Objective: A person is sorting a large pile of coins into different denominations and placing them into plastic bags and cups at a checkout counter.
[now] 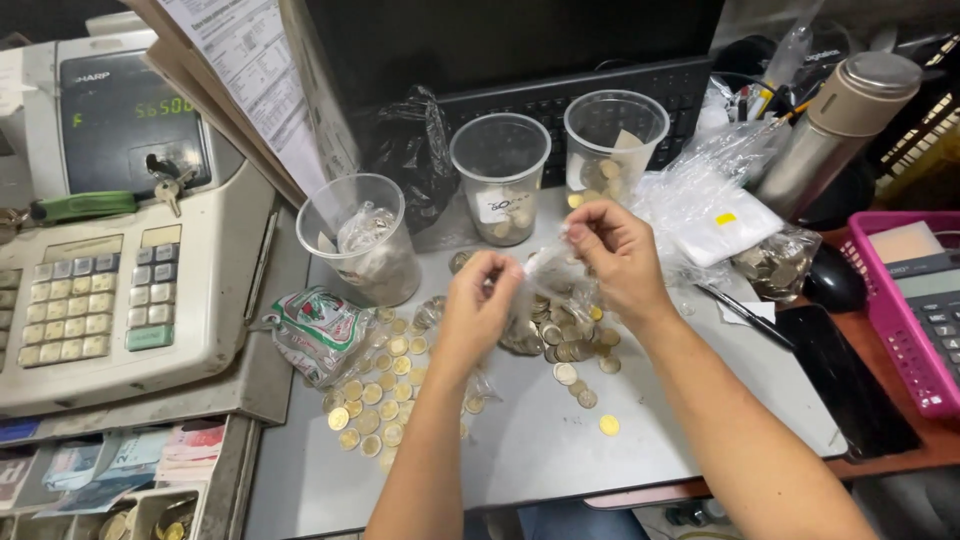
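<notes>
My left hand (478, 305) and my right hand (612, 250) are raised together over the grey counter (530, 440), both pinching a small clear plastic bag (545, 270) that hangs between them. Beneath the bag lies a heap of silver and gold coins (560, 335). More gold coins (375, 395) are spread to the left of my left forearm. Three clear plastic cups stand behind: the left cup (365, 240) holds crumpled plastic, the middle cup (500, 175) and the right cup (612, 145) hold some coins.
A cash register (110, 290) with an open drawer of banknotes (130, 455) stands at left. A keyboard (600, 100), black bag (415, 150), metal flask (835, 125), clear bags (720, 200), pink basket with calculator (915, 300), mouse (835, 280) and a dark phone (845, 380) surround the counter.
</notes>
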